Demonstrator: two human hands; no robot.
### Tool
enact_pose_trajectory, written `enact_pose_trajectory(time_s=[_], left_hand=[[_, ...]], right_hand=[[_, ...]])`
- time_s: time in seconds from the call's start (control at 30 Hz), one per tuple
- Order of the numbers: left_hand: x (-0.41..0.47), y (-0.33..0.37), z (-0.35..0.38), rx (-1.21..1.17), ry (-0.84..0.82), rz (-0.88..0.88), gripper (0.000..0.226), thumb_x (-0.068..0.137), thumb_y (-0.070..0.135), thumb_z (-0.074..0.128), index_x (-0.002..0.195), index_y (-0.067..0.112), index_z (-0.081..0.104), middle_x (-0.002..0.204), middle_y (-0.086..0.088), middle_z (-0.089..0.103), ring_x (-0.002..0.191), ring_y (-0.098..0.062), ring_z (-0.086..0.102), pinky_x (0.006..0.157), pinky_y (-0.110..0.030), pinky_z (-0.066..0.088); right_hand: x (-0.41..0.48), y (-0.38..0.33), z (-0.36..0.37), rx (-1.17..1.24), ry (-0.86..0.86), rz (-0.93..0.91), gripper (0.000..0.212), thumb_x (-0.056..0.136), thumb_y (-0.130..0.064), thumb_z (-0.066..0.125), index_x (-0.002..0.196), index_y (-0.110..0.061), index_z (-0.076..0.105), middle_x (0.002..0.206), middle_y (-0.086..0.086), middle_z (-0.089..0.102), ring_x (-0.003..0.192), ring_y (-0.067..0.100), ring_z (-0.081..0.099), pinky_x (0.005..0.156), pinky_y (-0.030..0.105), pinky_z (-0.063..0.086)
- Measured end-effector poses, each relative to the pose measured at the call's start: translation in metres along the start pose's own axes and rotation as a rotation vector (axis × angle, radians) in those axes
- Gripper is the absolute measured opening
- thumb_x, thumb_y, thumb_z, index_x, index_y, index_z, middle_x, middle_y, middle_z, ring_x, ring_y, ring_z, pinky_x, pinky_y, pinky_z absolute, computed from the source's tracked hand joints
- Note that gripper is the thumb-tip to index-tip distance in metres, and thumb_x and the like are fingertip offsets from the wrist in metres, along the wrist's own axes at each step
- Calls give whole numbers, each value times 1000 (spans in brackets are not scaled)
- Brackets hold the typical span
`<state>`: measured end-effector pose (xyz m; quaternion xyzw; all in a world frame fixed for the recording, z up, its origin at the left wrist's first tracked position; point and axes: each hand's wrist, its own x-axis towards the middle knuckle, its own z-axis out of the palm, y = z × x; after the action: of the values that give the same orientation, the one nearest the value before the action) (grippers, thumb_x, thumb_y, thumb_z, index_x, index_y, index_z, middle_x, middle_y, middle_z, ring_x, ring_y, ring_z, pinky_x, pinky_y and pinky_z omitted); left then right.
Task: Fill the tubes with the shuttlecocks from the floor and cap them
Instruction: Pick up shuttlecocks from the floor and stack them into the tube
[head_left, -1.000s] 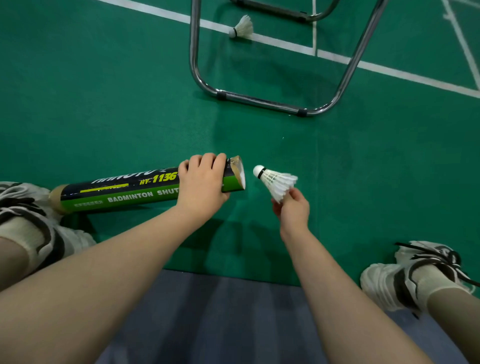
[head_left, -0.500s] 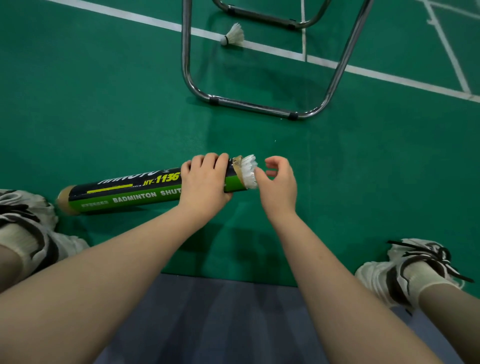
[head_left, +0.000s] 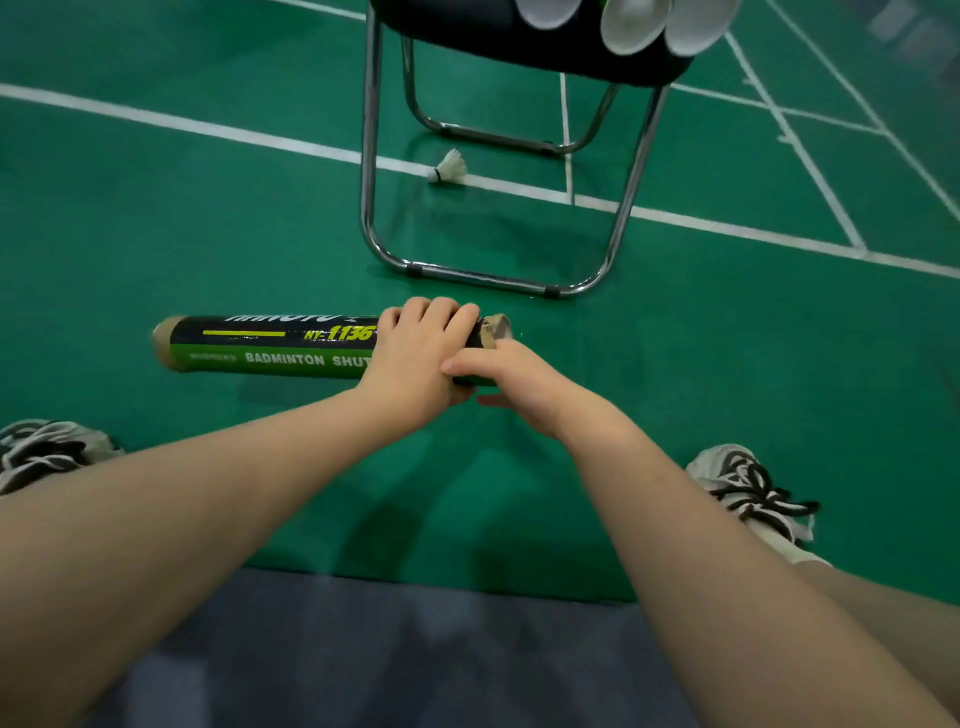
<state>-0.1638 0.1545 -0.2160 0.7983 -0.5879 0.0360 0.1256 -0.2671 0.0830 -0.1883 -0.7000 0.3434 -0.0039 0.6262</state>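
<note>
Now my left hand (head_left: 415, 358) wraps curled fingers round the tube (head_left: 270, 345); my right hand (head_left: 519, 384) pinches its open end; a shuttlecock (head_left: 451, 167) lies beyond.

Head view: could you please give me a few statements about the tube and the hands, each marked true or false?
1. The left hand grips the tube near its open end. True.
2. The tube stands upright. False: it lies horizontal.
3. A shuttlecock lies on the white line between the legs of the chair. True.
4. The right hand holds a shuttlecock away from the tube. False: it touches the tube by its open end, and no shuttlecock shows in it.
</note>
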Motion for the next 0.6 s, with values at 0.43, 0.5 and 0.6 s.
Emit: enact_pose_trajectory(time_s=[0.43,0.5,0.6], left_hand=[[33,31,-93,63,-56,19,82,69,53,72,132,14,36,121,-8,48,111,-29,44,88,-43,42],[38,26,-101,93,-51,41,86,69,54,70,135,12,35,123,-9,48,112,-29,44,87,-43,43],[38,9,-109,163,-70,67,89,68,55,70,137,10,34,125,-10,48,111,-30,45,86,-44,45]], right_hand=[[-36,-68,-36,39,89,-192,57,82,-59,53,121,-18,55,124,8,57,111,22,57,95,43,49],[-31,-78,-39,116,86,-151,40,92,-50,47,115,-19,55,112,5,60,103,20,59,89,40,52],[-21,-87,-27,167,97,-89,36,93,-50,45,111,-20,54,107,4,60,101,22,60,88,42,53]])
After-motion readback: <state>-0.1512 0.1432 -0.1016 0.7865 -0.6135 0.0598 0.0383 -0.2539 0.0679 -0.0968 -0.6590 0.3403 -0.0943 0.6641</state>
